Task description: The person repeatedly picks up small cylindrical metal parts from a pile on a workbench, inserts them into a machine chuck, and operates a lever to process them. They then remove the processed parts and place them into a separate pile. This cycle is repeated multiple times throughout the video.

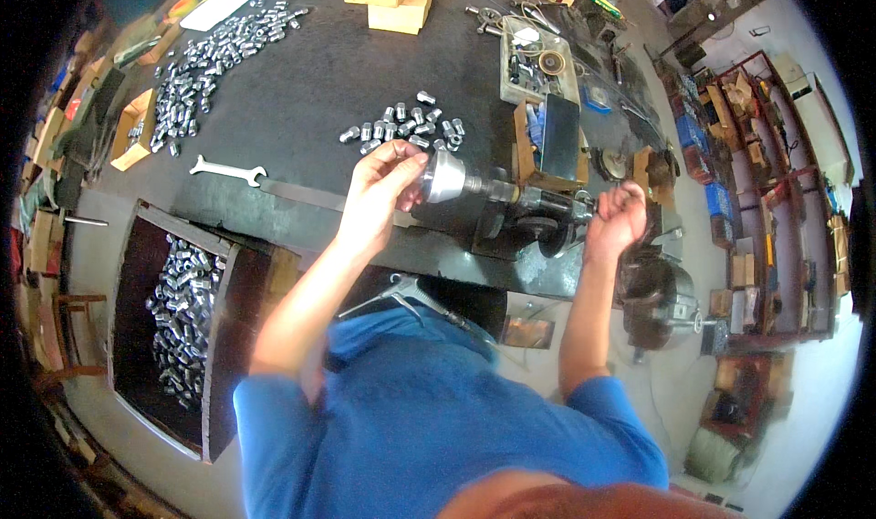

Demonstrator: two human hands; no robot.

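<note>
A bench-mounted spindle device (527, 199) lies along the bench's near edge, with a silver cone-shaped head (444, 176) at its left end. My left hand (388, 177) is closed, thumb and fingers bent together at the front of that head. Whatever sits between those fingertips is hidden. My right hand (617, 220) makes a fist at the device's right end; I cannot make out what is inside it. Just beyond my left hand lies a loose group of small shiny metal cylinders (418, 115).
An open-ended wrench (228, 169) lies left on the dark bench (301, 81). Many more cylinders (196, 76) spread behind it. A deep bin (219, 364) at lower left holds similar parts. A tool tray (568, 88) stands beyond the device; a bench vise (659, 300) is at right.
</note>
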